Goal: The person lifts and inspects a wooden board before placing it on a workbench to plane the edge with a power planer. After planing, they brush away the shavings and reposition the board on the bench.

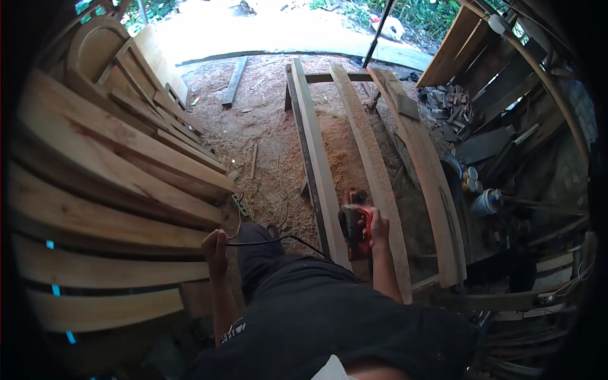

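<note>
My right hand [380,229] is wrapped round the handle of a red and black electric planer [349,223]. In this view the planer overlaps the right side of a long, pale wooden beam [315,149] near its close end. Away to the left, my left hand [216,243] is closed on a dark power cord [272,240], which runs across in front of my body toward the planer. Just right of my right hand lies a second plank [367,139] dusted with shavings.
A wider board [427,177] lies farther right, with a small wood block [407,107] on it. Shavings cover the floor [272,145]. Large curved timbers [114,221] lean along the left. Paint cans [487,201] and a heap of offcuts [451,107] stand at right.
</note>
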The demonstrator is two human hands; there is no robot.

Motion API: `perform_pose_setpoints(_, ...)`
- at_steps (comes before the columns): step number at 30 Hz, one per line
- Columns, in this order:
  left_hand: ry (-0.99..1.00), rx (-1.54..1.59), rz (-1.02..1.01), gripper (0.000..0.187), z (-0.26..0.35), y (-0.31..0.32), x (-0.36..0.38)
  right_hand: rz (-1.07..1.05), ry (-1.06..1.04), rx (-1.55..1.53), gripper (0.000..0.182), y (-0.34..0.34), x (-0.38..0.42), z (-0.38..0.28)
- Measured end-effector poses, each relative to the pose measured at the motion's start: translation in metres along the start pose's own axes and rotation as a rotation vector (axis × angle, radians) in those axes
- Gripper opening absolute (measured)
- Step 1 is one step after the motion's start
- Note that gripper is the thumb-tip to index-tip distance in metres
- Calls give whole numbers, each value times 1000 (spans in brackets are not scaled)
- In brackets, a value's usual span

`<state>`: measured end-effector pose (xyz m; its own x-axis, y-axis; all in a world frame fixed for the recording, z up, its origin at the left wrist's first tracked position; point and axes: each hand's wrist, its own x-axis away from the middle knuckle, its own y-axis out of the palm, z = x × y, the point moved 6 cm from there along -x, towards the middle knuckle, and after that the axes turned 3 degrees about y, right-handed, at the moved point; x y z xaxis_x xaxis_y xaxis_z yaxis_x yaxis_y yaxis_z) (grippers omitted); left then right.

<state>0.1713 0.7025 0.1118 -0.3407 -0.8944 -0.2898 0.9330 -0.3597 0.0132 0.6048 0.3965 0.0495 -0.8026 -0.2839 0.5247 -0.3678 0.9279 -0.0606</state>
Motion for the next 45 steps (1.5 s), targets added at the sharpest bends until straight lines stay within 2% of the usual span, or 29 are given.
perform_pose_setpoints(5, -18, 107, 7, 39, 36, -32, 112, 62, 6, 115, 50, -77, 84, 49)
perform_pose_setpoints(13, -54, 347, -92, 24, 54, -53, 286, 207, -67, -45, 48, -210, 245, 164)
perform_pose_setpoints(15, -81, 481, -215, 18, 59, -55, 337, 208, -100, -91, 46, -237, 304, 182)
perform_pose_setpoints(16, -97, 484, -220, 18, 60, -58, 363, 220, -90, -86, 46, -252, 328, 197)
perform_pose_setpoints(18, 75, 711, -398, 19, 80, -53, 411, 206, -65, -116, 45, -286, 365, 224)
perform_pose_setpoints(19, 55, 718, -404, 19, 86, -48, 430, 200, -76, -149, 43, -298, 379, 236)
perform_pose_setpoints(21, -105, 792, -136, 27, 90, -48, 485, 207, -92, -87, 42, -325, 413, 255)
perform_pose_setpoints(22, -163, 794, -154, 27, 96, -45, 508, 211, -66, -85, 43, -343, 422, 268)
perform_pose_setpoints(24, -137, 800, -377, 36, 116, -38, 528, 259, -36, -98, 44, -374, 445, 288)
perform_pose_setpoints(27, -232, 775, -455, 41, 126, -20, 566, 254, 37, -99, 44, -410, 461, 305)
perform_pose_setpoints(29, -276, 678, -524, 43, 117, -10, 591, 250, 77, -99, 44, -437, 451, 325)
perform_pose_setpoints(34, -442, 531, -473, 38, 67, 21, 645, 278, 116, 15, 45, -493, 394, 349)
perform_pose_setpoints(37, -488, 208, -469, 30, 30, 45, 677, 241, 131, -6, 46, -521, 326, 371)
perform_pose_setpoints(38, -508, 195, -481, 30, 16, 53, 687, 226, 110, -9, 46, -527, 304, 376)
perform_pose_setpoints(40, -603, -181, -603, 25, -16, 69, 718, 208, 108, 11, 46, -545, 251, 400)
perform_pose_setpoints(42, -548, -309, -671, 21, -38, 97, 742, 168, 50, 56, 50, -553, 199, 409)
perform_pose_setpoints(44, -330, -556, -889, 18, -50, 129, 767, 148, 40, 82, 51, -556, 155, 414)
perform_pose_setpoints(45, -333, -566, -877, 18, -61, 137, 777, 144, 22, 98, 51, -557, 132, 414)
